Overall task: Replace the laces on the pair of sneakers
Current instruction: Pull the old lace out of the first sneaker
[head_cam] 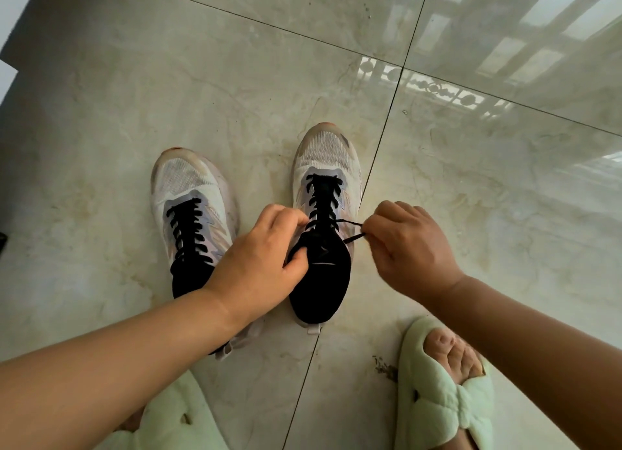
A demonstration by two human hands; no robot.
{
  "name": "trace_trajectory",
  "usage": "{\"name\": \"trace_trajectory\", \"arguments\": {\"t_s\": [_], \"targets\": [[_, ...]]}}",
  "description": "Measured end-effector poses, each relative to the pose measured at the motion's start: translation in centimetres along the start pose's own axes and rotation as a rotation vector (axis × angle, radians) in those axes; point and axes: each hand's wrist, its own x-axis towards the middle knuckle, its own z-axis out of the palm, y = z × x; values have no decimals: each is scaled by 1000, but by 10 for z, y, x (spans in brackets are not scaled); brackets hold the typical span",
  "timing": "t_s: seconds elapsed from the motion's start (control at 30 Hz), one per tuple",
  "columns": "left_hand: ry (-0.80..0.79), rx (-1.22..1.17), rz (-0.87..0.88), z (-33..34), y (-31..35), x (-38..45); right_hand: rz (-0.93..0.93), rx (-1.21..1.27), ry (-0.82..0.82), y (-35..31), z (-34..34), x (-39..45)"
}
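Two white mesh sneakers with black tongues stand side by side on the tiled floor, toes pointing away from me. The left sneaker (pixel 192 207) carries a black lace threaded up its eyelets. The right sneaker (pixel 326 180) is laced in black too (pixel 322 197). My left hand (pixel 266 264) grips one lace end at the left side of the right sneaker's tongue. My right hand (pixel 407 247) pinches the other lace end (pixel 353 230) and holds it taut out to the right of that shoe.
Glossy marble floor tiles (pixel 202 79) with dark grout lines surround the shoes. My feet wear pale green slippers, one at the bottom right (pixel 447 395) and one at the bottom left (pixel 168 426). A small patch of dark debris (pixel 383 369) lies beside the right slipper.
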Motion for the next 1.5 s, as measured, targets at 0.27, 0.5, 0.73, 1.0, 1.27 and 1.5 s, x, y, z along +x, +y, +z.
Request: {"name": "trace_trajectory", "arguments": {"t_s": [0.27,0.5,0.73,1.0,1.27,1.5], "targets": [[5,-16,2,-1,1,-1,-122,146,37,-18,-6,-1],[7,-4,13,-1,3,-1,-23,169,202,-38,-2,-12],[17,14,23,0,1,-1,-87,163,55,-35,0,-14],[80,108,140,-4,8,-4,188,449,62,-33,3,-7],[110,24,327,-4,12,5,-85,398,55,-25,-4,-6],[71,38,323,0,10,5,-43,264,125,-34,6,-5]]}}
